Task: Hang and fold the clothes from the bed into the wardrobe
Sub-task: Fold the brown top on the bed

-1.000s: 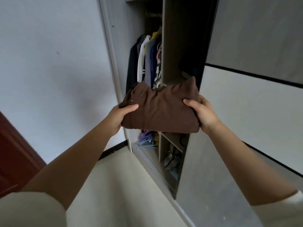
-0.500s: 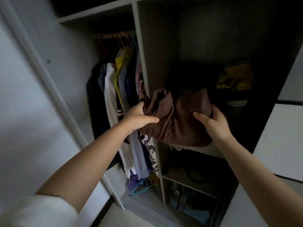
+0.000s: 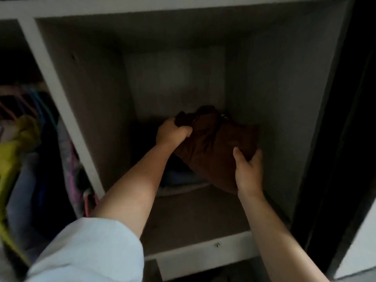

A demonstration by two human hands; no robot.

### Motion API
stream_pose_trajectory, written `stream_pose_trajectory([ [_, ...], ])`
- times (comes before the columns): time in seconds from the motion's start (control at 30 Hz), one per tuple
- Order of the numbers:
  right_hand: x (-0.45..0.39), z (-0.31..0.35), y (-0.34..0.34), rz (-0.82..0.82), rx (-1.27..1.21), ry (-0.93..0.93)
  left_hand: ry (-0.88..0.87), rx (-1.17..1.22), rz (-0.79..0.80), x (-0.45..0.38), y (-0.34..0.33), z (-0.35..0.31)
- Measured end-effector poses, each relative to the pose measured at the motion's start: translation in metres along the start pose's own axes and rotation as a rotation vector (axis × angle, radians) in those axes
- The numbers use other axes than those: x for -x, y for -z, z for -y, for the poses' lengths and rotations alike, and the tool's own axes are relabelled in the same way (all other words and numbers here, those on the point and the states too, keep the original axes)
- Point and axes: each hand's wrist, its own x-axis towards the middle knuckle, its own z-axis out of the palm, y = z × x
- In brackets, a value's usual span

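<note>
Reaching into the wardrobe's shelf compartment, both arms extend over the shelf (image 3: 195, 218), whose front half lies bare. The right hand (image 3: 249, 169) cups the near right corner of the brown garment (image 3: 215, 151), thumb on top and fingers curled beneath it. Farther in, the left hand (image 3: 173, 132) has its grip clenched on a bunched upper left edge of the same garment. The garment sits deep on the shelf toward the right wall; its left part overlaps a darker folded pile (image 3: 179, 176). Whether it already rests fully on that pile or is partly carried cannot be told.

Risks, as judged: the fold is already rumpled at the left hand, so dragging it further could undo it. Set half on the pile and half off, it may tilt and slump once released. Pushing could also shove the pile underneath out of order.

Surroundings: a white divider (image 3: 61, 110) separates the shelf from the hanging section on the left, where clothes (image 3: 20, 151) hang, blurred. A dark door edge (image 3: 341, 139) borders the right. Nothing blocks the hands; the dim interior hides the back corner.
</note>
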Motion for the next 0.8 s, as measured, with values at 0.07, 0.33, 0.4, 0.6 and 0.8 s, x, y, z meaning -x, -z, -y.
stream_pose_trajectory([
  [0.07,-0.007,-0.006,-0.007,0.021,0.05,0.038,-0.029,0.023,0.088,-0.026,-0.006,-0.007],
  [0.33,-0.043,-0.024,-0.029,-0.079,0.118,0.02,0.011,0.129,0.279,-0.113,-0.036,-0.027],
  [0.4,-0.057,-0.03,-0.03,-0.12,0.103,-0.013,0.049,0.172,0.294,-0.126,-0.043,-0.026],
  [0.6,-0.105,-0.043,-0.046,-0.187,0.161,-0.011,0.02,0.123,0.175,-0.178,-0.066,-0.026],
  [0.8,-0.132,-0.074,-0.059,-0.238,0.171,-0.082,-0.284,-0.468,0.044,-0.21,-0.091,-0.012],
])
